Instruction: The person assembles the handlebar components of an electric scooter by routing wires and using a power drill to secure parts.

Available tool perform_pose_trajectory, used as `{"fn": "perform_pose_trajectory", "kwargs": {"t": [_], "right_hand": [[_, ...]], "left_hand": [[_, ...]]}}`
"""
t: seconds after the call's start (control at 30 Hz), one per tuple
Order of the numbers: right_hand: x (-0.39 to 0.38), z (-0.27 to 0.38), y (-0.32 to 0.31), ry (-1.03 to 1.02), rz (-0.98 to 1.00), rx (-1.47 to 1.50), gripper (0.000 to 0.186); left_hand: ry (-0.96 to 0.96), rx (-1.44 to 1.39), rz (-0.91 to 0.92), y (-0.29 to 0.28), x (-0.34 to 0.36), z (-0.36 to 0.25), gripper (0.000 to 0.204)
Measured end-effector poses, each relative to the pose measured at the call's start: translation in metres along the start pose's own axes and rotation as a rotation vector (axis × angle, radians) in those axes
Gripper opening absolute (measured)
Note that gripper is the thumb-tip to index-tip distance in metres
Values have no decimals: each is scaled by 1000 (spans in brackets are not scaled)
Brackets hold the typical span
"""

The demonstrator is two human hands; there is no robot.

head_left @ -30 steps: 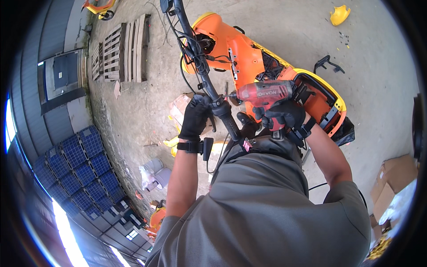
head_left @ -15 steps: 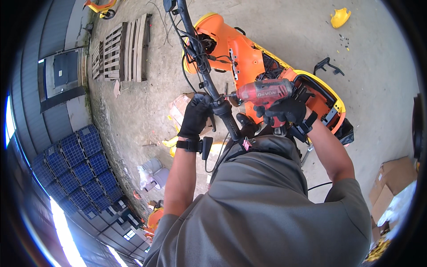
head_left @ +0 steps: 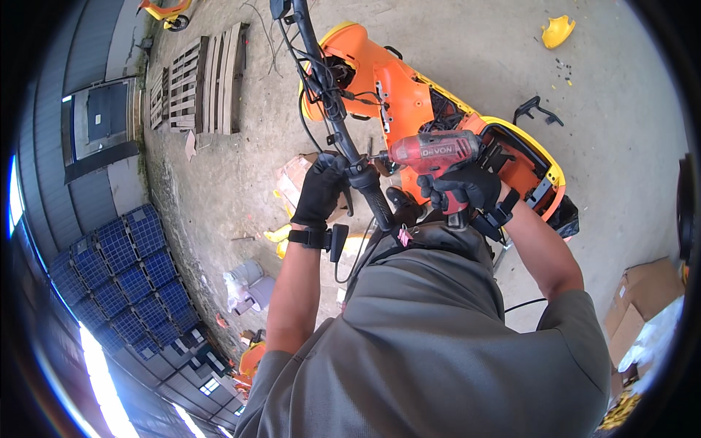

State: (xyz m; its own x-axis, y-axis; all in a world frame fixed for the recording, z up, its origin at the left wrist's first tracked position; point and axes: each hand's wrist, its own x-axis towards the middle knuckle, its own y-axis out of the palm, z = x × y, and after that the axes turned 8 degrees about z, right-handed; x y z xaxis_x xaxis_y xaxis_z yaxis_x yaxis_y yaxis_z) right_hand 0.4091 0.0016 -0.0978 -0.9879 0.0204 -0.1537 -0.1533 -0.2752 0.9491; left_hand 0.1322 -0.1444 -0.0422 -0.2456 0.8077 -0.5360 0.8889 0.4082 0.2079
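A black handlebar (head_left: 330, 106) with cables runs down the middle of the view, its ribbed grip (head_left: 376, 203) close to my waist. My left hand (head_left: 320, 188), in a black glove, has its fingers closed round the brake lever beside the clamp (head_left: 361, 172); the fingertips are partly hidden. In my gloved right hand (head_left: 467, 186) is a red cordless power screwdriver (head_left: 438, 151), gripped by its handle. Its bit points left and meets the clamp area; whether it sits in a screw I cannot tell.
An orange and yellow scooter body (head_left: 409, 102) with open panels lies beyond the handlebar. Wooden pallets (head_left: 204, 80) rest at the far left. A yellow cover (head_left: 558, 32) and a black bracket (head_left: 539, 109) are on the floor to the right. Cardboard boxes (head_left: 642, 292) stand at the lower right.
Hardly anything differs. The power screwdriver and my right hand have shifted very slightly, with the bit still at the clamp. My left hand stays in place.
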Motion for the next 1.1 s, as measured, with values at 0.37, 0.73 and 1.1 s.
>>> {"fn": "perform_pose_trajectory", "kwargs": {"t": [0.37,0.73,1.1], "right_hand": [[0,1,4,15,-47,8,45],[2,0,2,-33,-50,-33,47],[3,-6,-12,33,-26,6,47]], "left_hand": [[3,29,9,-3,0,1,13],[-4,36,17,-1,-1,-1,13],[-18,46,-10,0,0,-1,15]]}}
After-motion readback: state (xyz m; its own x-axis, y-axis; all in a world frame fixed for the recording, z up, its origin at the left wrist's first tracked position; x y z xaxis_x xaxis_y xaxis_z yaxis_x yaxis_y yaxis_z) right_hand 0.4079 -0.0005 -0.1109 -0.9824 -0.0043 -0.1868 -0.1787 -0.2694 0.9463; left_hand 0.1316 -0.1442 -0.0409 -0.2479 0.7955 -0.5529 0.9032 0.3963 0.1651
